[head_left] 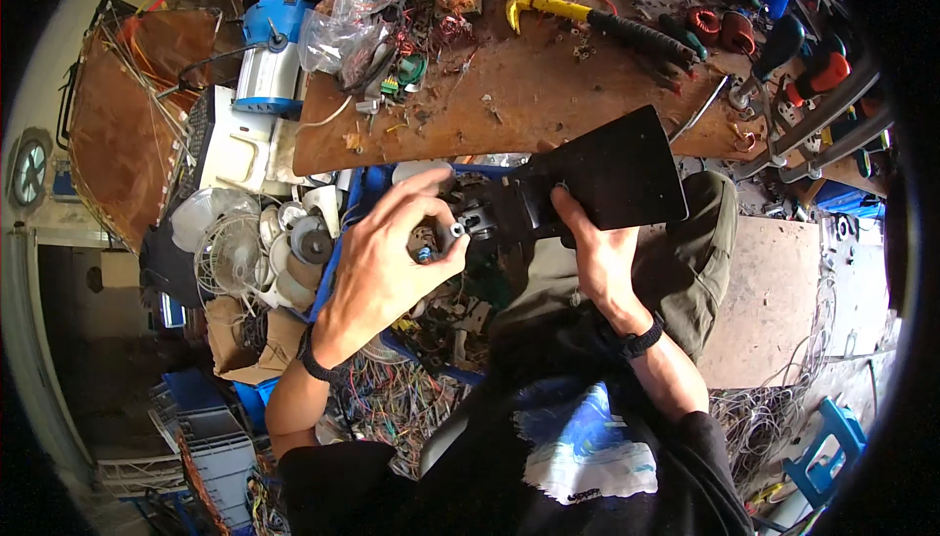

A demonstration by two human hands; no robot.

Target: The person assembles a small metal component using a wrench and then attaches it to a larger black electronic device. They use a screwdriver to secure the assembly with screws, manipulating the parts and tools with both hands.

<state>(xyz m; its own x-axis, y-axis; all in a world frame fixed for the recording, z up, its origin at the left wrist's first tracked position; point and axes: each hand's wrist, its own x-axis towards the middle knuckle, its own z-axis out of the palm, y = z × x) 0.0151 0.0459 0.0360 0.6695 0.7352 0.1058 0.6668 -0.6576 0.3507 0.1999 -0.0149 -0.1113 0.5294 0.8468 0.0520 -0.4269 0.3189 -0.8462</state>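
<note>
Pinching a small silver fitting between my left hand fingertips while my right hand clamps the black panel over my lap, I fear it slipping into the wire clutter below.

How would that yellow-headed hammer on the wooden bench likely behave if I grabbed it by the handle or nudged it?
The hammer looks rigid, so it should not flex. Its yellow head seems bulkier than the dark ribbed grip, so it would probably feel head-heavy and dip at that end. Lying flat among loose bits on the bench, a nudge would more likely pivot it than roll it.
</note>
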